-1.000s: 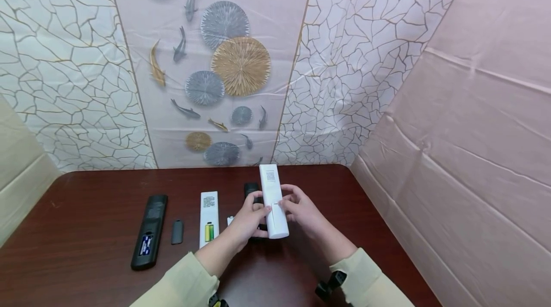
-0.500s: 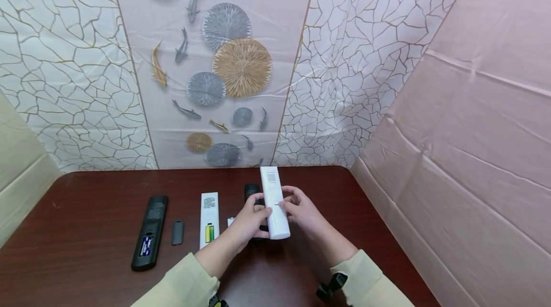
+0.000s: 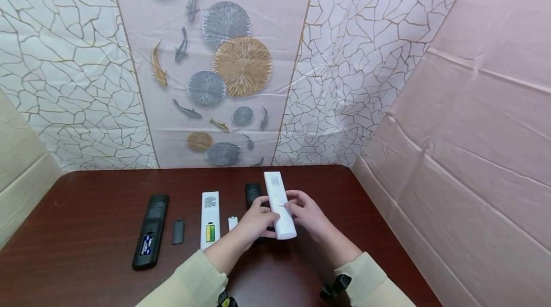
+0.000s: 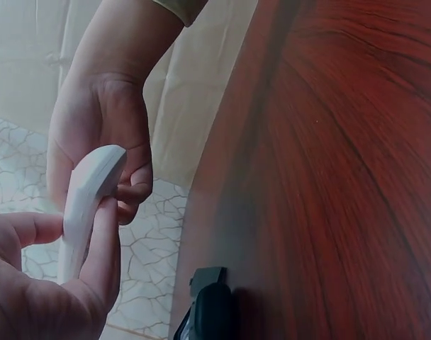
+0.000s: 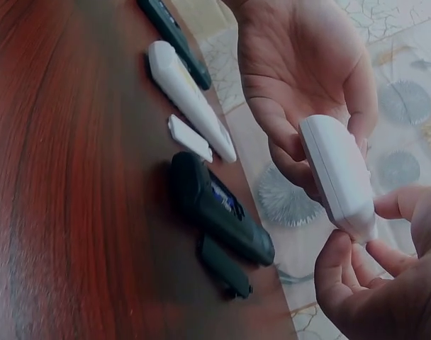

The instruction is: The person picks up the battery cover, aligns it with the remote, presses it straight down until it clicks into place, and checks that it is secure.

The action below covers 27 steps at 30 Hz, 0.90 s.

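Note:
A white remote control (image 3: 277,202) is held up over the table with its back side facing up, a small printed code near its far end. My left hand (image 3: 257,221) grips its near part from the left, thumb on the back. From the other side my right hand (image 3: 311,213) pinches the right edge, its thumb on the back around mid-length. In the right wrist view the white remote (image 5: 336,170) sits between both hands, well off the table. In the left wrist view, its rounded end (image 4: 102,166) points toward the right hand (image 4: 105,120).
Left on the table (image 3: 94,230) lies a black remote (image 3: 150,230) with batteries showing, beside a dark grey battery cover (image 3: 178,232). A white remote (image 3: 210,211) with green-yellow batteries and a white cover (image 3: 233,222) lie nearer the hands. Behind them is another black remote (image 3: 252,193).
Both hands have shifted slightly right and nearer with the white remote, which tilts a little more. More of the white cover on the table shows past the left hand.

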Tool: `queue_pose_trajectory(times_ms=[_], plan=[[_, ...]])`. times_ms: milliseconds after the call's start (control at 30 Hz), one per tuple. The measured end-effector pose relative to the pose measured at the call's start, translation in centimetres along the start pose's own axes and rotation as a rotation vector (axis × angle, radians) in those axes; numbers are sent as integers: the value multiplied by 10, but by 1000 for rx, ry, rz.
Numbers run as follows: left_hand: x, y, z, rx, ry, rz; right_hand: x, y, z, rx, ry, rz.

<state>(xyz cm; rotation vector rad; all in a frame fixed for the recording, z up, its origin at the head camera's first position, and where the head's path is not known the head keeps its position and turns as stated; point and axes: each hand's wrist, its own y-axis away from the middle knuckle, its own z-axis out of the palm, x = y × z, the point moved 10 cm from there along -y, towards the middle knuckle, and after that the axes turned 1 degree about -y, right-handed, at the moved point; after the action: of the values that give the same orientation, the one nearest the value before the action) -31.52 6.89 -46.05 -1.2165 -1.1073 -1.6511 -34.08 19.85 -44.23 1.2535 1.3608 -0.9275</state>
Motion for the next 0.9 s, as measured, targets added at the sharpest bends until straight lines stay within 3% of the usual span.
queue_pose_trajectory(times_ms=[267, 633, 833, 900], plan=[[-14, -17, 13, 43, 8, -41, 6, 2, -25, 77, 33, -40], [-35, -39, 28, 137, -131, -110, 10, 10, -50, 154, 62, -29], [-37, -43, 36, 141, -192, -126, 14, 11, -56, 168, 51, -32], [-39, -46, 37, 135, -202, -127, 6, 18, -54, 159, 43, -34]])
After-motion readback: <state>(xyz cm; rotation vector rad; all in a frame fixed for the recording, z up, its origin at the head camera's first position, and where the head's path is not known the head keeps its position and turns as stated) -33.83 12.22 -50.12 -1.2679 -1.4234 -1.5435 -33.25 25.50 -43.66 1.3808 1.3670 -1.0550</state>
